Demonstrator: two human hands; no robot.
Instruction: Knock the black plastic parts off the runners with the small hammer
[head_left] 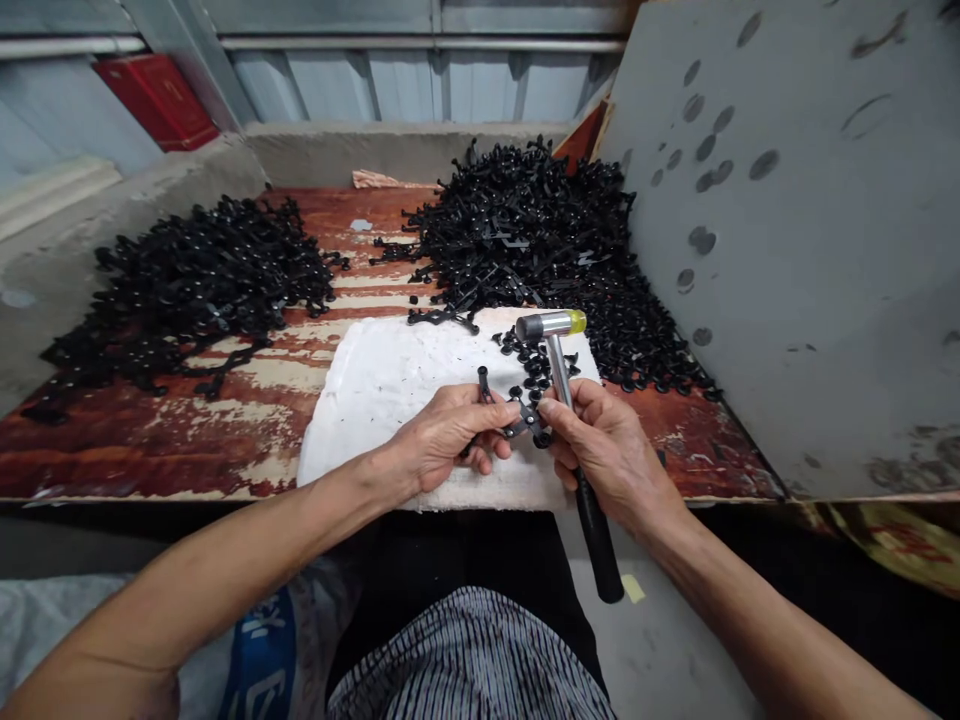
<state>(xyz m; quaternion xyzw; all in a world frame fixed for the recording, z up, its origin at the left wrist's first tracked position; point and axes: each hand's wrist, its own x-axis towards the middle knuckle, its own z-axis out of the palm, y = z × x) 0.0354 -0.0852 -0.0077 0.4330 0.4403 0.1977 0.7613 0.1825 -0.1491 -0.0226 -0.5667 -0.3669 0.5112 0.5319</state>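
Note:
My left hand [457, 430] pinches a black jointed plastic linkage [517, 428] above the white cloth [390, 380]. One arm of the linkage sticks up past the fingers. My right hand [600, 440] is closed round a small mallet [559, 355] with a metal shaft, a black grip, and a head that is grey on one end and yellow on the other. The right thumb and finger also reach the linkage's right end; whether they grip it I cannot tell. Small black round caps [534, 375] lie loose on the cloth behind the hands.
A large heap of black parts [525, 220] fills the back right, with round caps spilling along the grey panel [750, 250]. Another heap of black linkages [217, 270] lies at left on the worn red-brown table [285, 375]. A red box [157, 100] stands by the wall.

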